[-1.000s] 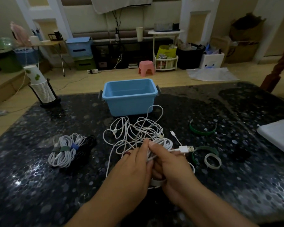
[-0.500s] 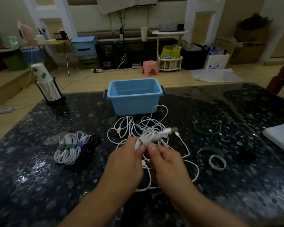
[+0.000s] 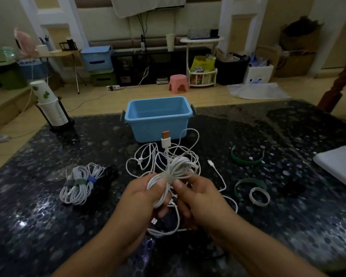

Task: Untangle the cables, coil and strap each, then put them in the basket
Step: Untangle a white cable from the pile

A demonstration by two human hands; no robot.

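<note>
My left hand [image 3: 143,193] and my right hand [image 3: 198,196] both grip a coiled white cable [image 3: 179,168] held above the table, a pale strap around its middle. Its USB plug [image 3: 165,139] with an orange tip points up toward the blue basket [image 3: 158,118], which stands empty behind. A tangle of loose white cables [image 3: 148,158] lies on the table under the coil. Strapped white and black coils [image 3: 82,183] lie to the left. Green straps [image 3: 247,156] [image 3: 248,185] and a white strap [image 3: 259,196] lie to the right.
The dark speckled table [image 3: 288,226] carries a stack of paper cups in a holder [image 3: 51,108] at the far left and a white flat object [image 3: 340,168] at the right edge. A wooden chair post [image 3: 340,80] stands behind the right corner.
The coil was lifted off the table and turned, so its USB plug now points up instead of right. Both hands rose and kept their hold on it.
</note>
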